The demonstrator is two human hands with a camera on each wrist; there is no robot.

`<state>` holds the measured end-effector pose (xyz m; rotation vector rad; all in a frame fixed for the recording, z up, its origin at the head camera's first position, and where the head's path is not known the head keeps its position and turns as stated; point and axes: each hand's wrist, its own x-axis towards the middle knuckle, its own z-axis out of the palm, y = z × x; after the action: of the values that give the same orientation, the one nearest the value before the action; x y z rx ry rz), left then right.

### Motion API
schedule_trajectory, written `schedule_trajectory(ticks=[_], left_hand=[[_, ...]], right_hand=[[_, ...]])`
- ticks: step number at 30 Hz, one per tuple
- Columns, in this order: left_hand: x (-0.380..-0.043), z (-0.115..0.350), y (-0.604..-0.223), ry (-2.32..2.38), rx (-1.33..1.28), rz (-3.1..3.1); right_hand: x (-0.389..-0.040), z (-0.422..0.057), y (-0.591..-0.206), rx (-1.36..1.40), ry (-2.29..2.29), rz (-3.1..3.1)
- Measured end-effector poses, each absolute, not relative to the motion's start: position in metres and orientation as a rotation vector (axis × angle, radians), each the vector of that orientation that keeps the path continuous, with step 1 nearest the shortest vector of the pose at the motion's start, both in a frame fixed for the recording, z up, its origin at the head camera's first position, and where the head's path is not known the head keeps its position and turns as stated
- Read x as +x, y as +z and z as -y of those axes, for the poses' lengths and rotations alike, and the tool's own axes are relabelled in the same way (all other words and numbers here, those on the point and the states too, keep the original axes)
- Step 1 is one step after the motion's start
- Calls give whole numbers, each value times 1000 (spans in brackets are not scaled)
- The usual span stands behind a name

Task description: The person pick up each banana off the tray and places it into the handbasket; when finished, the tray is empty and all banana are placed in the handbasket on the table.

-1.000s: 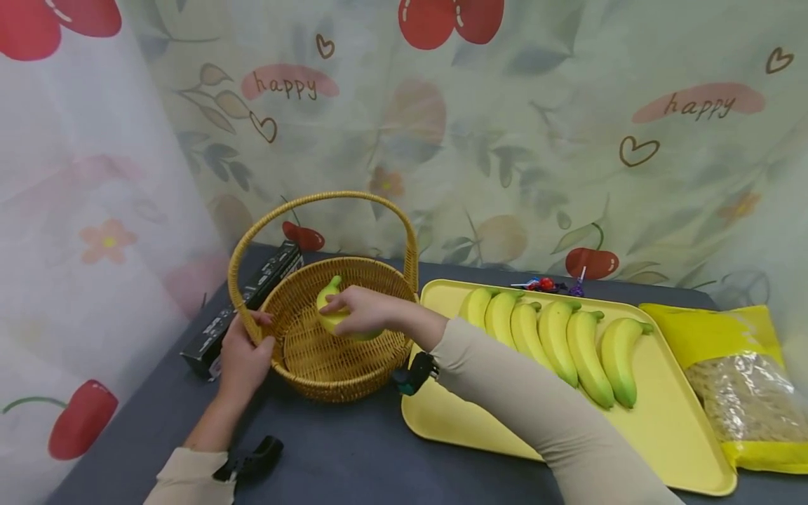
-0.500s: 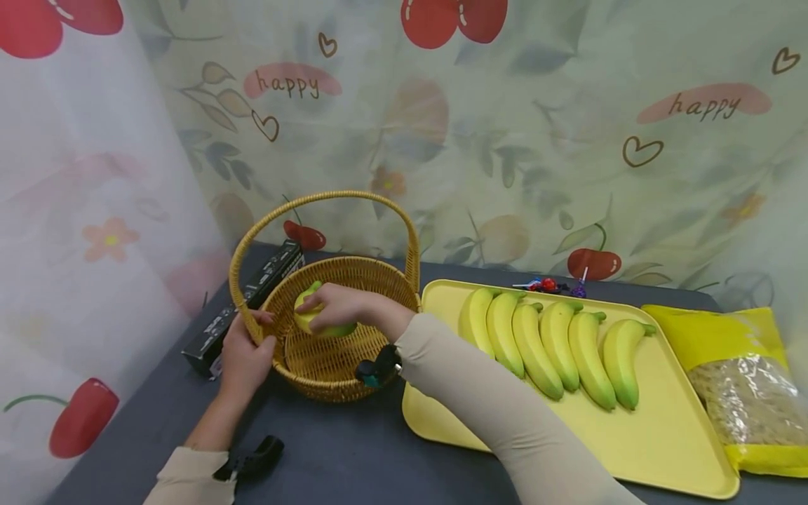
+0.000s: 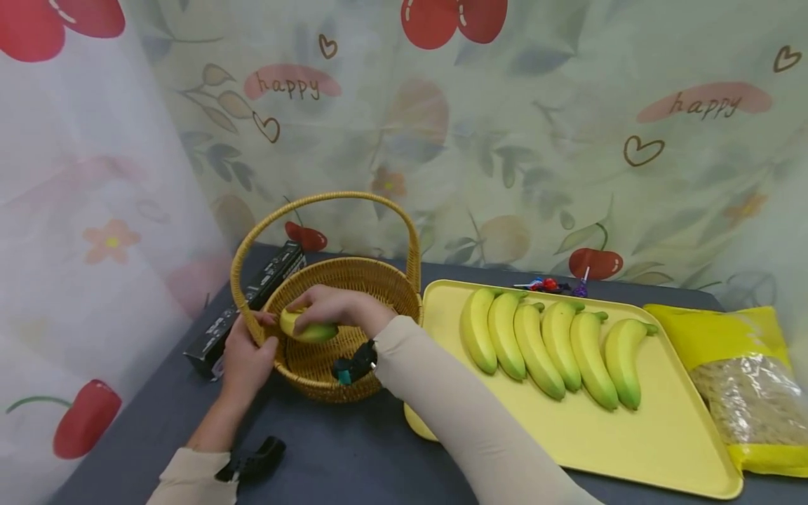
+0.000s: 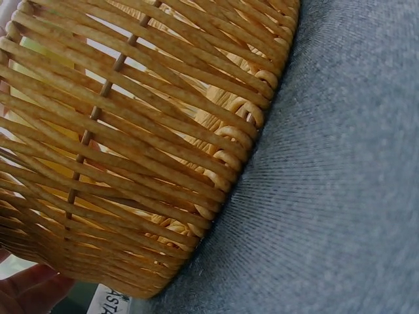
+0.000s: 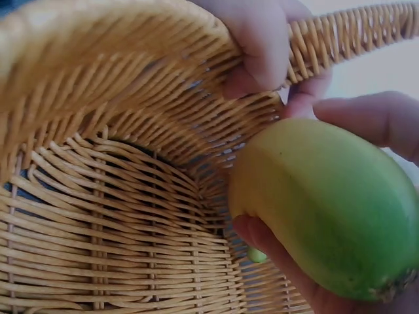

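A wicker basket (image 3: 353, 391) with a tall arched handle stands on the dark tabletop. My left hand (image 3: 247, 356) grips its left rim at the foot of the handle; in the left wrist view the woven wall (image 4: 131, 144) fills much of the picture. Inside the basket, near that left side, my right hand (image 3: 334, 308) holds a banana (image 3: 309, 331) from above. The right wrist view shows the banana (image 5: 327, 203) between thumb and fingers, its green end towards the camera, over the woven floor (image 5: 98, 229).
Right of the basket lies a yellow tray (image 3: 631, 449) with several bananas (image 3: 536, 351) in a row. A yellow bag (image 3: 745, 386) with a clear window touches its right side. Lollipops (image 3: 549, 284) lie behind the tray. A long black box (image 3: 208, 344) sits left of the basket.
My right hand has carried the banana leftward inside the basket and turned it from upright towards level. My left hand keeps its grip on the rim, and the basket stays put.
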<state>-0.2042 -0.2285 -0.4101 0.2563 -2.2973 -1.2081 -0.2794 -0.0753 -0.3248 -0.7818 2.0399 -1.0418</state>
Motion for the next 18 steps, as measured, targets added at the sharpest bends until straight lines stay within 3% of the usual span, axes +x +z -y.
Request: schedule_trajectory(ticks=[18], left_hand=[[-202,224,-407,-1238,242,2276]], right_hand=[[-275,83,-338,-672,-1018,-1913]])
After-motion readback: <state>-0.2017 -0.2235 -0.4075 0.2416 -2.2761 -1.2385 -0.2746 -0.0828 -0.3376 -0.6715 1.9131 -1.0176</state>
